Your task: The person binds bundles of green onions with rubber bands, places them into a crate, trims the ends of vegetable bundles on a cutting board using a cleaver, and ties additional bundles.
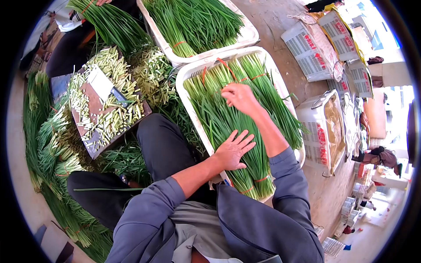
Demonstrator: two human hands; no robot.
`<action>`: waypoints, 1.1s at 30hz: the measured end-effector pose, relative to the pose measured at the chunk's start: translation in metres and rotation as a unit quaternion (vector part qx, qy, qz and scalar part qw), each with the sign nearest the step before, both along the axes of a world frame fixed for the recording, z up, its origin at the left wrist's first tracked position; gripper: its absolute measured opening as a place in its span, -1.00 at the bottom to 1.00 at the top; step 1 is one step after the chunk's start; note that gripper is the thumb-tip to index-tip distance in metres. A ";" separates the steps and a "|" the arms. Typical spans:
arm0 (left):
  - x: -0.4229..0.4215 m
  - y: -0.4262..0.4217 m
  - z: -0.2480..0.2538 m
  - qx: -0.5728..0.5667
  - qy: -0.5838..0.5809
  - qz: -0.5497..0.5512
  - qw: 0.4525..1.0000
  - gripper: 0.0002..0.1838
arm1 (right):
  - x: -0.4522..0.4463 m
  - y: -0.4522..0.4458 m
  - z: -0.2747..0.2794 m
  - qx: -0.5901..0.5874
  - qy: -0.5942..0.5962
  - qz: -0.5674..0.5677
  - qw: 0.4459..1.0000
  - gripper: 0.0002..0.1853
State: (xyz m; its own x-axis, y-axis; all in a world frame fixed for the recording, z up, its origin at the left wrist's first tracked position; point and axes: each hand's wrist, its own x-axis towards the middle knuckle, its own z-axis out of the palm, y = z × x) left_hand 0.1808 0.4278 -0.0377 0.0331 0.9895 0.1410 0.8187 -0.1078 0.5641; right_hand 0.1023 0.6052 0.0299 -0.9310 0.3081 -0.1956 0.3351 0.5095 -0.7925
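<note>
Bundles of long green stalks (228,114) fill a white crate (185,97) in front of me. My left hand (232,151) lies spread, palm down, on the leaves near the crate's near side. Farther up, my right hand (240,95) is closed over the pale stalk ends, fingers pinched at a red band (227,68) that stretches up from them. More red bands circle the bundles. A cleaver (103,85) with a dark handle rests on a board (94,97) strewn with cut stalk pieces, left of the crate.
A second crate (252,35) of green bundles stands beyond the first. Another person's hand (103,2) holds a bundle at the upper left. Loose greens (57,131) pile up on the left. White baskets (307,52) stand on the floor (274,48) to the right.
</note>
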 end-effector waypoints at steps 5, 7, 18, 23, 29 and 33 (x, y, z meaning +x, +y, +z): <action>0.000 -0.001 0.000 -0.018 -0.017 -0.004 1.000 0.10 | -0.004 -0.011 -0.051 0.238 0.043 0.217 0.946 -0.85; 0.000 -0.001 -0.001 -0.010 -0.020 -0.004 1.000 0.10 | -0.015 -0.016 -0.020 0.122 -0.013 0.076 0.989 -0.84; -0.004 0.002 0.008 -0.081 -0.019 -0.026 0.996 0.07 | -0.044 -0.052 -0.015 -0.176 -0.142 0.025 0.974 -0.78; -0.003 -0.002 0.008 -0.023 -0.012 -0.009 1.000 0.10 | -0.056 -0.001 0.022 -0.272 0.154 -0.196 0.929 -0.84; -0.007 0.002 0.020 -0.010 -0.029 -0.024 0.999 0.08 | -0.001 -0.040 0.237 0.043 0.464 -0.180 0.866 -0.83; -0.027 -0.019 0.028 0.134 -0.138 -0.029 0.981 -0.09 | 0.036 -0.089 0.313 0.277 0.515 -0.158 0.796 -0.83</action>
State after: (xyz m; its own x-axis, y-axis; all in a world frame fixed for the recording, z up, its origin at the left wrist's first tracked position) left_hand 0.1538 0.4089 -0.0098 0.0131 0.9129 0.4079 0.6271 -0.3252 0.7078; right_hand 0.1381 0.5161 0.3424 -0.3677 0.3327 0.8684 -0.1664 0.8952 -0.4134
